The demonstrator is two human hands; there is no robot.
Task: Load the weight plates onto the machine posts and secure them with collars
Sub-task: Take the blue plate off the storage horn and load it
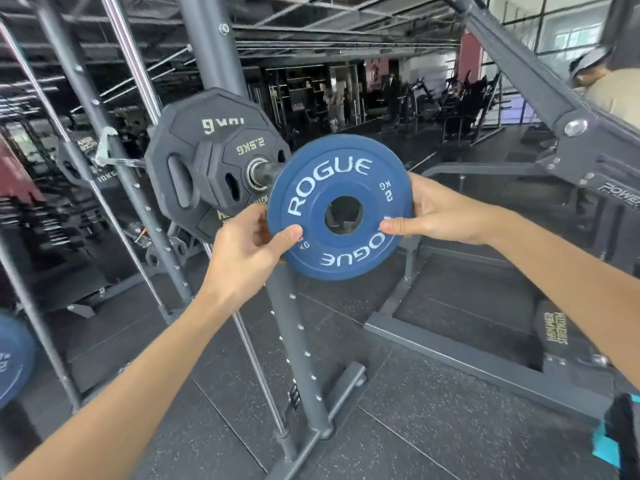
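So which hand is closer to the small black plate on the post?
Left. The left hand grips the blue plate at the edge just below the small black plate; the right hand grips the opposite edge, farther off.

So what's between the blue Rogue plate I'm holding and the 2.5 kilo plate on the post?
Only bare post lies between the blue Rogue plate and the 2.5 kg plate in the head view; no collar.
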